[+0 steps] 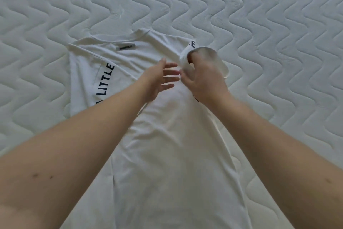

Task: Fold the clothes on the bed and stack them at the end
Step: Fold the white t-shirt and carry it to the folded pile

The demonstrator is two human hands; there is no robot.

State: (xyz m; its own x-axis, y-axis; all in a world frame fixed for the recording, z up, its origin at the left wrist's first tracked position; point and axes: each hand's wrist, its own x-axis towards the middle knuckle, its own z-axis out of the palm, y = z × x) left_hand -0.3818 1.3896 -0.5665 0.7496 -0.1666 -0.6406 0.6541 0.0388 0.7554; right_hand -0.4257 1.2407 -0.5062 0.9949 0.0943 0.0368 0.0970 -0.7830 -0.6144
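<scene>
Right hand's fingers [193,66] around the white T-shirt's [167,136] right sleeve.

T-shirt [167,136] flat on mattress [278,24]; both hands above its chest

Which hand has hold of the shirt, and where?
The right hand grips the white T-shirt by its right sleeve; the left hand is open, holding nothing.

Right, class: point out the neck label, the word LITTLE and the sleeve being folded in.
neck label [125,47]: head view, middle of the grey tag below the collar.
word LITTLE [105,81]: head view, middle of the dark lettering on the left sleeve.
sleeve [186,55]: head view, white fabric gripped by the right hand [204,82].
</scene>
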